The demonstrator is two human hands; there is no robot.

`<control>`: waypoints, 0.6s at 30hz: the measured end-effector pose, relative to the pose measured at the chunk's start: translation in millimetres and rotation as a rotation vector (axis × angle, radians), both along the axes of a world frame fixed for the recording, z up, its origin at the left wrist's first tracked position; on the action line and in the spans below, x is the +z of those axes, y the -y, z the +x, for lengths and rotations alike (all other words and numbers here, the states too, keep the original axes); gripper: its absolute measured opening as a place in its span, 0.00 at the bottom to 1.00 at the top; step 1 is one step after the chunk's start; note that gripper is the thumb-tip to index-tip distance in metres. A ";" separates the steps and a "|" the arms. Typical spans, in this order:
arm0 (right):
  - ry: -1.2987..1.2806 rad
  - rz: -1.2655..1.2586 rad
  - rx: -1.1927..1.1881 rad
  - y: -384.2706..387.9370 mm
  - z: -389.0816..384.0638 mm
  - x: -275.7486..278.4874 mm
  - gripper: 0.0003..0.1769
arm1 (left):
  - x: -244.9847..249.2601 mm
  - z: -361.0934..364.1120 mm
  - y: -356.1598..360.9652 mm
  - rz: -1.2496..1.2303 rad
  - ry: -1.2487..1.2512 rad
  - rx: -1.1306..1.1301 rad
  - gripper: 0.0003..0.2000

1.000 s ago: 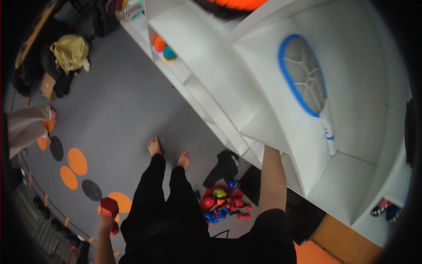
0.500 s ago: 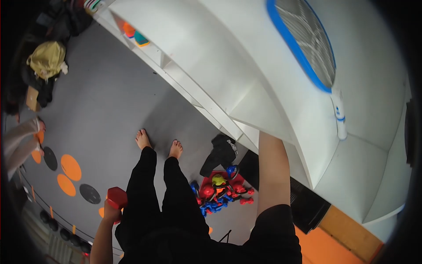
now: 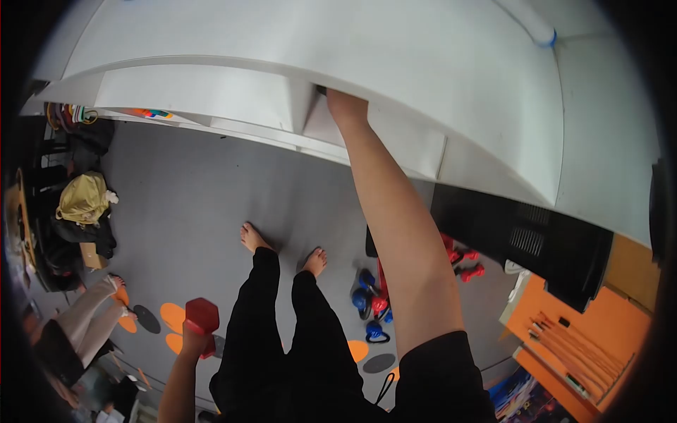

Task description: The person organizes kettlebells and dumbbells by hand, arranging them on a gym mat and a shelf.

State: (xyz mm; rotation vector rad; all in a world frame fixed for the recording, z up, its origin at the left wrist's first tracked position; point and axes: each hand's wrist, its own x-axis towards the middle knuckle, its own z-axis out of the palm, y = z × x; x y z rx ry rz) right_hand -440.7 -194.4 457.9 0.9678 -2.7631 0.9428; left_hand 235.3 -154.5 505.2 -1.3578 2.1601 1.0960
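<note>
My left hand point(image 3: 191, 342) is wrapped round a red hex dumbbell point(image 3: 202, 315), held low beside my left leg. My right arm stretches forward, and my right hand point(image 3: 347, 107) reaches into a compartment of the white shelf unit point(image 3: 211, 88). The overhanging upper panel hides its fingers. A small dark thing point(image 3: 321, 90) shows beside that hand at the panel's edge; I cannot make out what it is or whether I hold it.
Blue and red kettlebells point(image 3: 375, 331) and red dumbbells point(image 3: 471, 271) lie on the floor to the right, partly behind my arm. A black slatted unit point(image 3: 522, 236) adjoins the shelf. Another person's legs point(image 3: 92, 328) and a yellow bag point(image 3: 83, 197) are at left.
My view has turned, so the shelf now runs across the top. My right hand's wrist has come into sight inside the compartment. The dumbbell stays in my left hand.
</note>
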 end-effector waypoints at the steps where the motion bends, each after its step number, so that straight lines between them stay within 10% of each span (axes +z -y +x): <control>1: 0.018 -0.048 0.005 -12.3 6.0 1.8 0.24 | -2.2 -8.0 0.5 0.017 0.006 0.008 0.15; 8: 0.698 -0.593 -0.071 -182.0 130.7 42.6 0.14 | -43.6 -109.5 32.7 0.104 -0.113 -0.056 0.11; 12: 0.994 -0.067 -0.098 -316.1 320.8 -18.6 0.06 | -59.1 -235.4 62.2 0.313 -0.092 0.164 0.08; 18: 0.942 0.393 0.006 -370.4 467.8 -48.7 0.22 | -145.5 -397.0 131.8 0.294 -0.106 0.198 0.06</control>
